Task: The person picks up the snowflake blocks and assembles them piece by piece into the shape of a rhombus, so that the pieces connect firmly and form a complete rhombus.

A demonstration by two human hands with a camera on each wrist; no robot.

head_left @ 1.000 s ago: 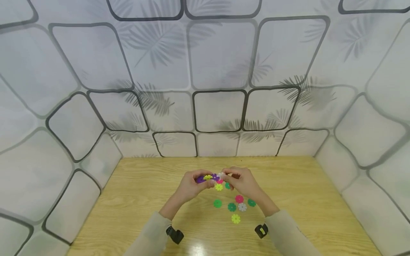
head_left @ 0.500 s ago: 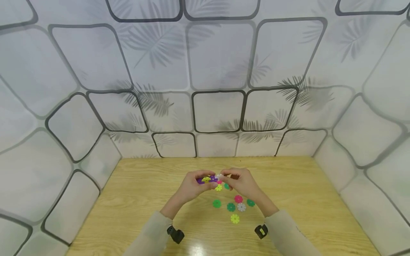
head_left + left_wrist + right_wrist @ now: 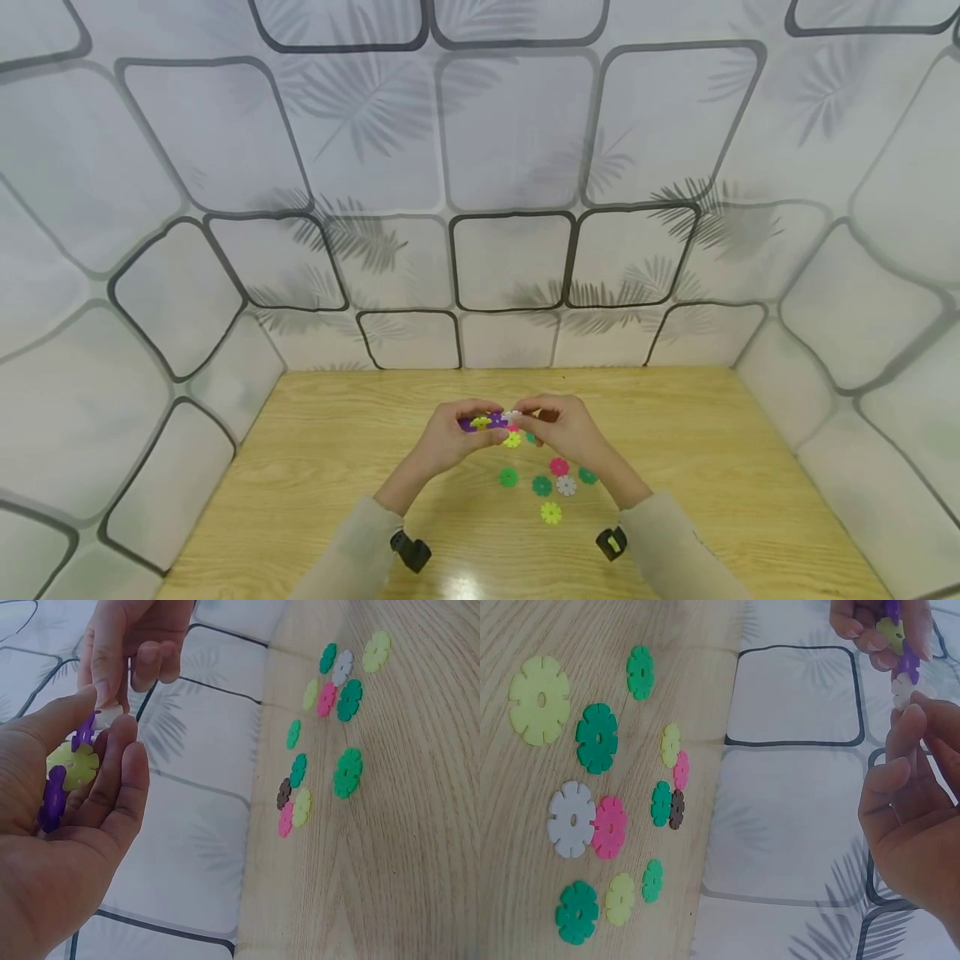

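Left hand [image 3: 446, 433] and right hand [image 3: 566, 423] are working close together in the head view, clamped on opposite ends of a chain of notched discs [image 3: 481, 423] that they are holding above a wooden table [image 3: 337, 475]. Loose discs are lying beneath, including a bright green disc [image 3: 508, 477] and, nearest the person, a yellow disc [image 3: 551, 512]. In the left wrist view, the chain is running purple, yellow, purple, white; the left thumb and fingers are gripping the purple and yellow part, while the right hand is pinching the white end disc [image 3: 109, 716]. In the right wrist view, a loose white disc [image 3: 571, 820] is touching a pink disc [image 3: 610, 827], and a brown disc [image 3: 676, 809] is lying against a green one.
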